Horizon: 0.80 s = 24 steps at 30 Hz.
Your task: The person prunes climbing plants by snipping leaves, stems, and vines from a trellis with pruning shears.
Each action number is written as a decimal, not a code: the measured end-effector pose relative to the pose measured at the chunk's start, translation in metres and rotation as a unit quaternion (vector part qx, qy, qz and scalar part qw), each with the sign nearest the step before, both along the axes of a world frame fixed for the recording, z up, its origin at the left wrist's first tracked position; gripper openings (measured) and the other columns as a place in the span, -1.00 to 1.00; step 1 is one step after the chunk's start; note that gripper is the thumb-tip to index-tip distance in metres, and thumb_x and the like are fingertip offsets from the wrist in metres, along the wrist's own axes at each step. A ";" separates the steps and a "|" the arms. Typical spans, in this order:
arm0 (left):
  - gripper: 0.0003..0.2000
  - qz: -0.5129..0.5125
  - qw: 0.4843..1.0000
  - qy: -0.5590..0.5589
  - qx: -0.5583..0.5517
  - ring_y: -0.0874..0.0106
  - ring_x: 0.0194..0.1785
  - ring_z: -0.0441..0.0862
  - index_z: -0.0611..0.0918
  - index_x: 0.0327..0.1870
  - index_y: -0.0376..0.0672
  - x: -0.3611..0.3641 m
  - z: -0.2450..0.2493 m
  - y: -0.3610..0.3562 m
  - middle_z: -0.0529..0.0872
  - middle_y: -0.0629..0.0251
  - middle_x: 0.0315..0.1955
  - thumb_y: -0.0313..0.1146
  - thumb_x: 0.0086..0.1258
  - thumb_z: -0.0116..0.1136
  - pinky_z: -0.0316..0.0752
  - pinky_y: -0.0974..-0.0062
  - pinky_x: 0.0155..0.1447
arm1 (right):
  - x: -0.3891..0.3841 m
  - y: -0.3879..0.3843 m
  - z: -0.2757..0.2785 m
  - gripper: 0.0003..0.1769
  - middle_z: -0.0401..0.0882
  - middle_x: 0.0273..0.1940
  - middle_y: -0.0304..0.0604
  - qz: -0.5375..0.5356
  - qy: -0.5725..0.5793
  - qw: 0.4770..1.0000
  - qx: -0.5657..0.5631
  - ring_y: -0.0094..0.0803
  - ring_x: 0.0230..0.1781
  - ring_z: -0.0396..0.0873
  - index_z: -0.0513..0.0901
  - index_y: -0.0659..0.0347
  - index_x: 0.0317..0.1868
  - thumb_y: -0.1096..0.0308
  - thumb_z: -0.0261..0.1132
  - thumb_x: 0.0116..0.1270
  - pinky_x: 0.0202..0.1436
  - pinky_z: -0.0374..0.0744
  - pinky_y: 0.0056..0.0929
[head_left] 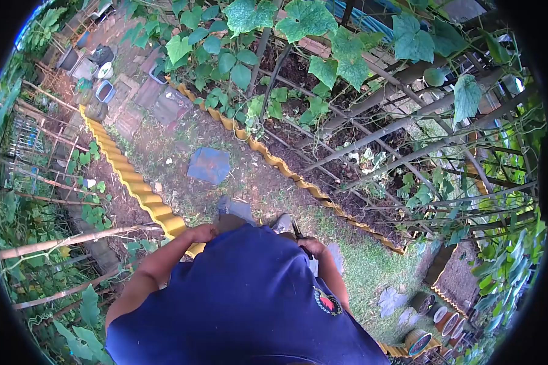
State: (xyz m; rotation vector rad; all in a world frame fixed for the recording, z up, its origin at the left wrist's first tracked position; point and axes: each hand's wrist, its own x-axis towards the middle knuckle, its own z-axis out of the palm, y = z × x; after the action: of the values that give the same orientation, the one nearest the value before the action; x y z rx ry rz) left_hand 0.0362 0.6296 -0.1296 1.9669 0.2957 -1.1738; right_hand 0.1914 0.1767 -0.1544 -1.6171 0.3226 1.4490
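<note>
My left hand (204,233) is curled closed beside the front of my blue shirt (256,292), and whatever its fingers may hold is hidden. On the other side of the shirt, my right hand (311,245) is closed around a slim dark tool (296,230). The tool points forward and its exact kind does not show. A grey shoe (282,224) is visible on the ground between my hands. Ahead of me a flat blue-grey slab (209,165) lies on the soil path.
Wavy yellow edging (125,173) borders the path at left, with another yellow strip (280,165) at right. A pole trellis (371,137) carries broad-leaved vines (307,21). A bamboo pole (73,241) reaches in near my left arm. Pots (418,342) stand at lower right.
</note>
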 end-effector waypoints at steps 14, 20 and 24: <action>-0.79 0.170 0.951 0.131 -0.220 0.58 -0.26 0.69 0.72 -0.12 -0.16 -0.015 0.023 -0.051 0.76 0.43 -0.32 -0.57 0.28 0.13 0.60 0.51 -0.11 | 0.029 -0.038 -0.065 -0.35 0.77 -0.14 -0.12 0.161 -0.017 0.987 0.016 -0.36 -0.18 0.69 0.76 0.32 -0.03 -0.08 0.51 0.06 -0.10 0.62 -0.32; -0.93 0.205 0.959 0.074 -0.180 0.62 -0.42 0.57 0.65 -0.28 -0.07 -0.008 0.028 -0.076 0.63 0.52 -0.47 -0.46 0.28 0.13 0.49 0.53 -0.32 | 0.034 -0.051 -0.044 -0.51 0.76 -0.22 -0.17 0.082 0.012 0.996 0.015 -0.41 -0.29 0.66 0.75 0.28 -0.04 0.04 0.47 0.19 -0.20 0.60 -0.36; -0.89 0.223 0.957 0.075 -0.168 0.61 -0.41 0.54 0.64 -0.27 -0.10 -0.009 0.025 -0.083 0.63 0.52 -0.46 -0.47 0.21 0.11 0.42 0.55 -0.31 | 0.034 -0.060 -0.039 -0.50 0.75 -0.22 -0.15 0.095 -0.005 0.995 -0.024 -0.40 -0.29 0.66 0.75 0.28 -0.05 0.02 0.46 0.18 -0.20 0.60 -0.35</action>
State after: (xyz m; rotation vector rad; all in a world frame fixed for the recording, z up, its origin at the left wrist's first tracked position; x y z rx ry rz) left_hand 0.0270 0.5468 -0.1047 1.4230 0.5493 -0.9985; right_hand 0.2250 0.1171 -0.1938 -1.7309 0.2035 1.5848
